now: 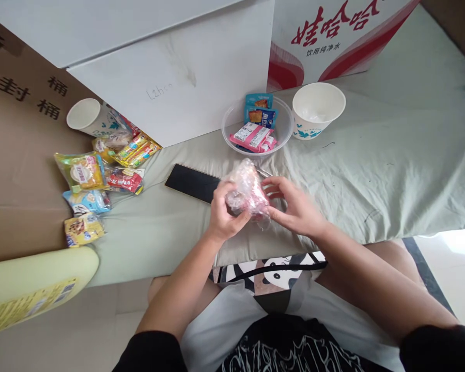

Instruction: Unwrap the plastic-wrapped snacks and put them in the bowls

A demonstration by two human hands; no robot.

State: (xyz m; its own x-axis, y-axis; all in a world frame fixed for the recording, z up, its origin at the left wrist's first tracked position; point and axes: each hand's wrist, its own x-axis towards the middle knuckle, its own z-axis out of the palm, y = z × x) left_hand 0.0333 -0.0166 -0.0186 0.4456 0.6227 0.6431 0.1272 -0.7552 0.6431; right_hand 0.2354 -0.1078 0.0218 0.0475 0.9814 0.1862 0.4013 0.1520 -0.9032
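Between my two hands is a crinkled clear plastic wrapper (248, 187) with something pinkish inside, its exact kind unclear. My left hand (225, 211) grips it from the left, thumb below and fingers curled behind. On the other side, my right hand (290, 205) holds the wrapper's lower right edge between thumb and fingers. A dark phone (191, 182) lies flat on the cloth, its right end behind my left hand. Just beyond my hands stands a clear round plastic bowl (227, 121) with pink and blue snack packets (253, 135) in it.
A white paper cup (313, 124) stands right of the bowl. Snack packets (83, 173) pile at the left near a tipped paper cup (84, 114). White boxes (201, 82) form the back edge, a brown carton (19, 155) the left. A pale yellow container (42, 279) sits front left.
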